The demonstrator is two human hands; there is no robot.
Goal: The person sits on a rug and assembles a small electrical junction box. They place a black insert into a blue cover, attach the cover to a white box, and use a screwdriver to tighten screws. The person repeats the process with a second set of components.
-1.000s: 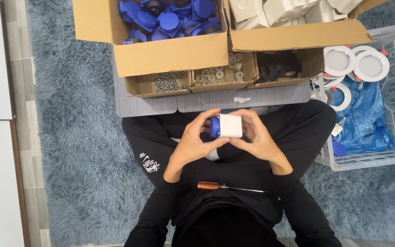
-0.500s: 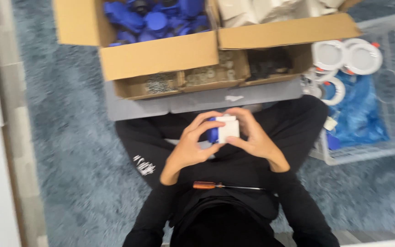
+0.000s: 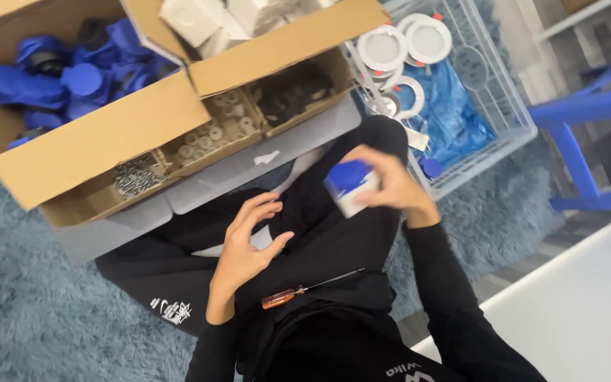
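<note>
**One hand holds the small box, the other hangs free**

We sit cross-legged on a shaggy blue-grey rug (image 3: 30,311), and our right hand (image 3: 390,185) pinches a small white box with a blue cap (image 3: 350,187) between thumb and fingertips, above our right knee. Our left hand (image 3: 245,244) hovers over our lap a little apart from it, fingers spread and curled, gripping nothing.

A screwdriver with an orange handle (image 3: 298,291) lies across our dark trousers, just below the left hand and touching neither hand.

In front of our knees stands a grey bin lid (image 3: 206,191), and on it a low cardboard tray (image 3: 199,141) split into compartments: screws on the left, pale rings in the middle, dark pieces on the right. Behind the tray sits a large cardboard carton (image 3: 100,134) full of blue parts (image 3: 72,71), and beside that a second carton (image 3: 284,42) of white boxes.

To the right of the held box, a white wire basket (image 3: 503,134) holds round white rings (image 3: 404,46) and blue plastic bags (image 3: 454,113). Farther right stands a blue frame (image 3: 574,120).
</note>
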